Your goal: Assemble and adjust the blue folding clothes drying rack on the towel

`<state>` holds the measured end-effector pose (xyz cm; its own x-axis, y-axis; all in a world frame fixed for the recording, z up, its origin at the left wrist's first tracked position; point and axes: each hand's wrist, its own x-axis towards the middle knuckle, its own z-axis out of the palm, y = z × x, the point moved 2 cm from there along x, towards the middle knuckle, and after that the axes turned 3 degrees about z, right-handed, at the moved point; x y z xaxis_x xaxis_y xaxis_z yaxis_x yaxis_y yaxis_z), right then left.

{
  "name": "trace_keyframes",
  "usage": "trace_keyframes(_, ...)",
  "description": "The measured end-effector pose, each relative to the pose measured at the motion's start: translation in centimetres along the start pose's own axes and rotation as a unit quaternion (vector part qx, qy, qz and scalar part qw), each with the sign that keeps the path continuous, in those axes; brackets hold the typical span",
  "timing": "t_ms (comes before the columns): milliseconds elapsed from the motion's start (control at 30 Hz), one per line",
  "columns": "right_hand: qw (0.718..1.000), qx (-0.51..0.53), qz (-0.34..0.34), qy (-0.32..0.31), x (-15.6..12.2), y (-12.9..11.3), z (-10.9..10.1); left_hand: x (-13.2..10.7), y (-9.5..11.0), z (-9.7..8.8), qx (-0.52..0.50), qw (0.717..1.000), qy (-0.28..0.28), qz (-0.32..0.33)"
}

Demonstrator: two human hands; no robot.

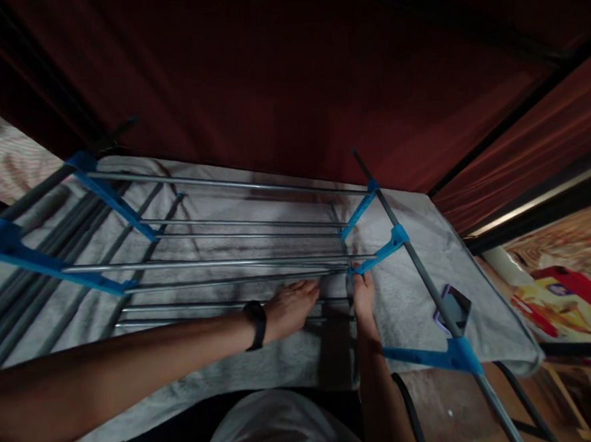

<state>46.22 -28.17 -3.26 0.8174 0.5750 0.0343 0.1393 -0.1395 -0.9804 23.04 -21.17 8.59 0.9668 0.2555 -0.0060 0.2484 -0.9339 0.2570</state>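
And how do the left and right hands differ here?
The left hand reaches sideways, fingers toward the right hand, whose fingers point away from the body. The left hand has a black band at its wrist; the right hand has none. The right hand is at a blue bracket; the left hand is over the lower rods, contact unclear. Both are bare.

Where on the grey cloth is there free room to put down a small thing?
Bare grey cloth lies right of the long pole, between the phone and the cloth's far edge. Left is crowded with tubes and blue connectors.
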Motion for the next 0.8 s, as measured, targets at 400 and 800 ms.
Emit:
trace_keyframes(400,0.999,-0.035,0.005,-0.017,-0.1,1.4,-0.6,8.0,-3.7,9.2,-0.030,0.989,0.030,-0.140)
trace_keyframes(800,0.998,0.001,0.049,-0.027,-0.1,-0.2,-0.7,7.7,-3.7,8.9,-0.092,0.990,0.050,-0.099)
